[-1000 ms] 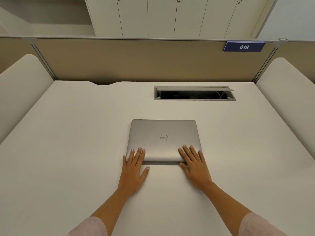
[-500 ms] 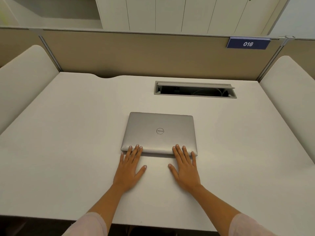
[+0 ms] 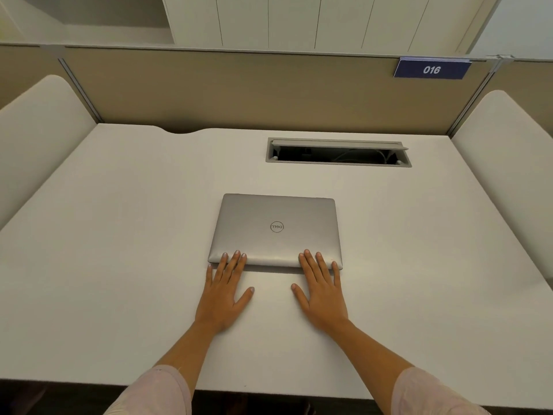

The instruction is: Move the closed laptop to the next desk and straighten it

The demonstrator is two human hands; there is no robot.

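Laptop [image 3: 276, 229], silver, lid closed, lies flat near the middle of the white desk [image 3: 119, 250], w/ a round Dell logo [image 3: 276, 227] centred on the lid; the letters read upside down from the wearer's side. Long axis runs left-right, roughly parallel to the desk's front edge, though the near edge sits a touch lower on the right, so it's slightly skewed. Left hand [image 3: 224, 295] is flat, palm down on the desk, fingers spread, w/ fingertips [image 3: 236, 253] resting on the laptop's near-left edge. Right hand [image 3: 321, 295] mirrors it, palm down and open, fingertips [image 3: 306, 253] on the near-right edge. Neither hand grips anything; hands are apart, one per corner, thumbs pointing toward each other over bare desk. Behind the laptop, a cable-tray opening [image 3: 338, 152] in the desk has its lid tipped up, cables dimly visible inside. Tan partition [image 3: 239, 88] at the back carries a blue tag [image 3: 431, 69] reading "016" in white at upper right. Pale sleeves [image 3: 155, 390] cover both upper arms.
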